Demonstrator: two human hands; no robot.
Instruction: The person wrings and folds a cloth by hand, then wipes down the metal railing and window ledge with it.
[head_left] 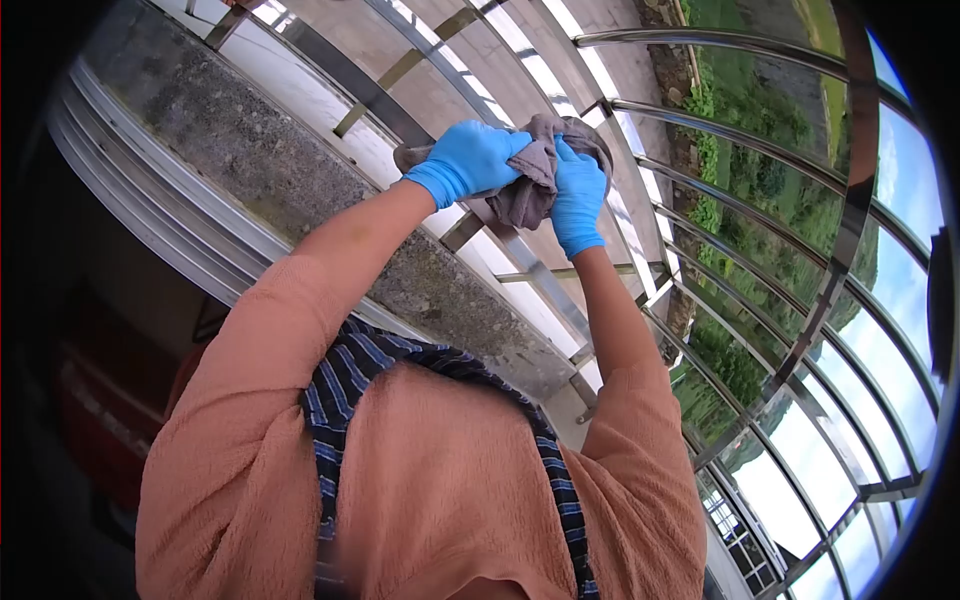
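A crumpled grey-purple cloth point(534, 178) is bunched between my two hands, out over the metal bars beyond the ledge. My left hand point(468, 160), in a blue glove, is closed round the cloth's left part, and a bit of cloth sticks out behind it. On the other side my right hand point(579, 195), also blue-gloved, grips the cloth's right part, with some folds hanging over the fingers. Parts of the fingers of both hands are hidden by the cloth.
A rough, stained concrete ledge point(300, 185) runs diagonally below my hands, beside a metal window track point(160, 185). Shiny metal railings point(740, 115) curve along the right, with flat bars point(350, 75) at the top. Greenery, pavement and sky show through them.
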